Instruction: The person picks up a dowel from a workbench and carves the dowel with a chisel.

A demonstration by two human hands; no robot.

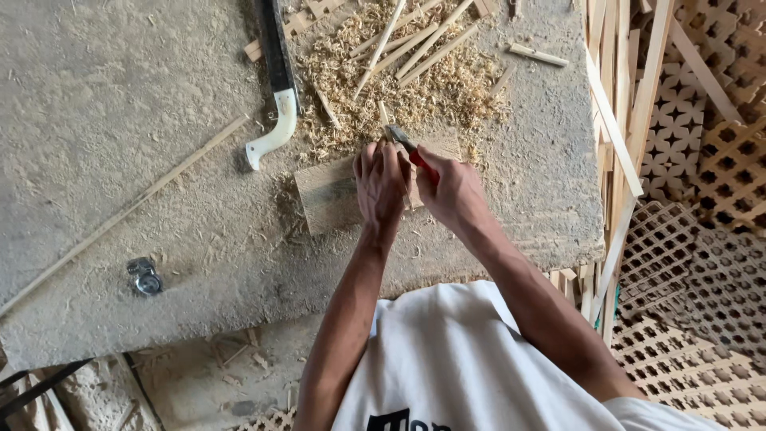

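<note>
Over concrete slab (pixel 120 120), left hand (pixel 381 185) fingers pinch a strip; right hand (pixel 453 191) grips red-handled knife (pixel 411 150).

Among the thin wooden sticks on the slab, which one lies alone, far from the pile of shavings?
The long thin stick on the slab's left side, running diagonally. The other sticks lie together on the shavings above the hands.

Left hand (pixel 381 185), right hand (pixel 452 191) together, fingers curled.
</note>
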